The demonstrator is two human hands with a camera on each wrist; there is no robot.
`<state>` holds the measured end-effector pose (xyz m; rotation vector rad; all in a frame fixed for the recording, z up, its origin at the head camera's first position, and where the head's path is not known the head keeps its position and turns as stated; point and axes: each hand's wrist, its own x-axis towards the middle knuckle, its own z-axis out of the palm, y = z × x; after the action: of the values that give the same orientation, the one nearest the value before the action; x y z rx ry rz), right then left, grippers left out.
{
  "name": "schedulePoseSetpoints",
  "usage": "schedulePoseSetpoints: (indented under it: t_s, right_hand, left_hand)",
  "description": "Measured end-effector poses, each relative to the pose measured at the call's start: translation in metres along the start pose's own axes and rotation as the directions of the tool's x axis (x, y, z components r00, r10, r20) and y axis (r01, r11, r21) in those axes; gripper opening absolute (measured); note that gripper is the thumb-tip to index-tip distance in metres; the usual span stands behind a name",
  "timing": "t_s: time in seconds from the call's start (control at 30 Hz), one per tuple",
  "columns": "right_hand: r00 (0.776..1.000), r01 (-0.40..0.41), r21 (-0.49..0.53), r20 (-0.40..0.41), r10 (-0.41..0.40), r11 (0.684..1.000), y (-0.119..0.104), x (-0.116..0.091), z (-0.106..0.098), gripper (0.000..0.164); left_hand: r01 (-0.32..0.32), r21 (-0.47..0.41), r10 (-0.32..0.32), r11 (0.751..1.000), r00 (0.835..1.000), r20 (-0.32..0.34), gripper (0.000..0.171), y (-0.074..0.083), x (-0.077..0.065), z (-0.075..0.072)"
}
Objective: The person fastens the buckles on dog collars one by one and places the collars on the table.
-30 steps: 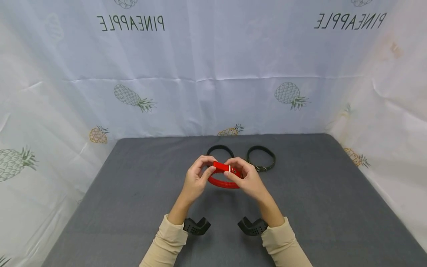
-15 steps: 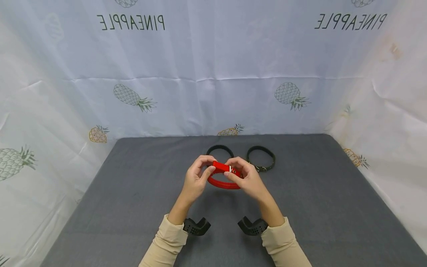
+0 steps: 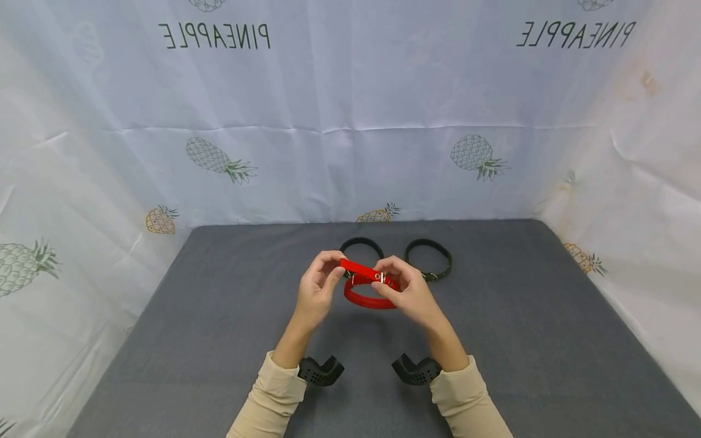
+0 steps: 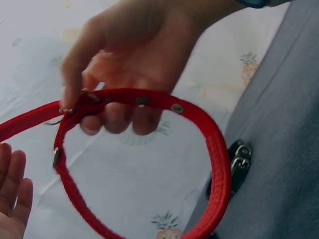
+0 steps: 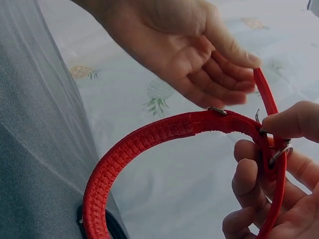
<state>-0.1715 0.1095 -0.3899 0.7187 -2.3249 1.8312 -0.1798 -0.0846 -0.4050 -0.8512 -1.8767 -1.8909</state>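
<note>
A red collar [image 3: 369,302] with metal fittings and eyelets is held up in front, over the table. My left hand [image 3: 314,289] pinches the free end of its strap between thumb and fingers, as the right wrist view shows. With my right hand [image 3: 408,289] I pinch the collar at its buckle [image 5: 281,152], thumb on one side and fingers behind. The strap runs through the buckle area and stretches between both hands. In the left wrist view the collar's loop [image 4: 218,169] hangs below the right hand, while the left hand's fingertips [image 4: 15,174] show at the left edge.
Two black collars lie on the grey table [image 3: 230,340] beyond the hands: one black collar [image 3: 361,241] partly behind the left hand, another black collar [image 3: 450,258] with a metal buckle to its right. A pineapple-print curtain [image 3: 339,176] hangs at the back and sides.
My left hand has moved left and slightly up with the strap end, so a longer stretch of red strap shows between the hands. The right hand has shifted very little.
</note>
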Motion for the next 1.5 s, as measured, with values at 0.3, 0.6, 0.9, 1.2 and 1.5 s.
schedulePoseSetpoints:
  t_s: [0.3,0.6,0.9,1.2,1.5]
  right_hand:
    - [1.000,0.018,-0.020,0.000,-0.018,1.000,-0.001,0.000,-0.001,0.019]
    - [0.999,0.041,-0.010,-0.006,-0.041,0.999,-0.003,0.000,-0.002,0.018]
    - [0.998,0.066,0.047,0.013,-0.066,0.997,-0.002,0.000,0.002,0.018]
    - [0.994,0.105,0.085,0.008,-0.106,0.991,-0.002,0.001,0.004,0.017]
    - [0.998,0.057,0.124,-0.033,-0.053,0.991,-0.003,0.000,0.006,0.020]
  left_hand:
    - [-0.013,-0.045,0.013,0.999,1.000,-0.009,0.027,0.001,0.001,-0.004]
    - [0.108,-0.035,-0.108,0.994,0.994,0.007,0.033,0.004,0.001,-0.002]
    - [0.223,0.017,-0.223,0.975,0.965,0.138,0.024,0.002,-0.001,0.006]
    - [0.245,-0.060,-0.232,0.968,0.959,0.163,0.024,0.001,-0.003,0.010]
    - [0.258,-0.074,-0.244,0.963,0.956,0.161,0.024,0.001,-0.003,0.012]
